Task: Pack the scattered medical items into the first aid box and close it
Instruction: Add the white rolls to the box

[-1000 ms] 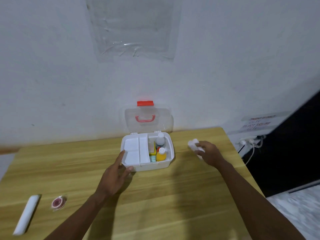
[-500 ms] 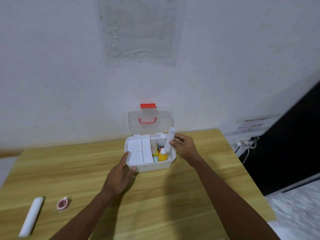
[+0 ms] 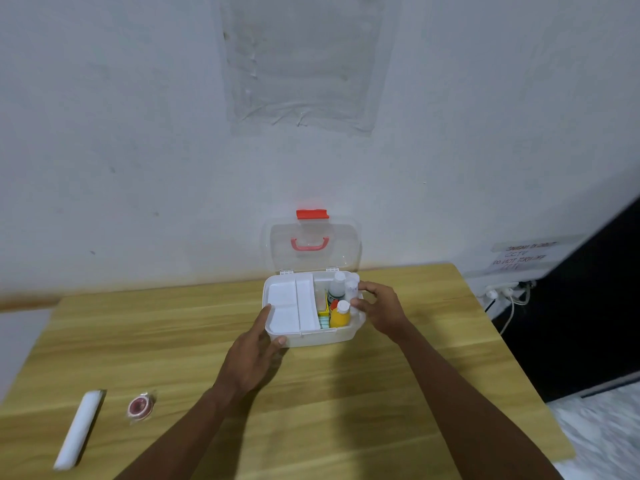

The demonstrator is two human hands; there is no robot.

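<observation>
Since a moment ago, the right hand has carried a small white bottle from the table's right side into the first aid box and is lowering it into the right-hand compartment. The fingers are curled around the bottle, holding it upright at the box's right wall, beside a clear bottle with a white cap and a yellow bottle.

The left hand rests against the box's front left corner, fingers loosely spread and thumb on the front wall, steadying it and holding nothing. The clear lid stands open against the wall.

Two items lie well apart from the box at the table's near left: a long white tube and a small red roll in clear wrap.

To do this step well, the bottle probably should go straight down into the gap beside its neighbours, kept upright so it does not tip them, while the left hand braces the box against sliding.
</observation>
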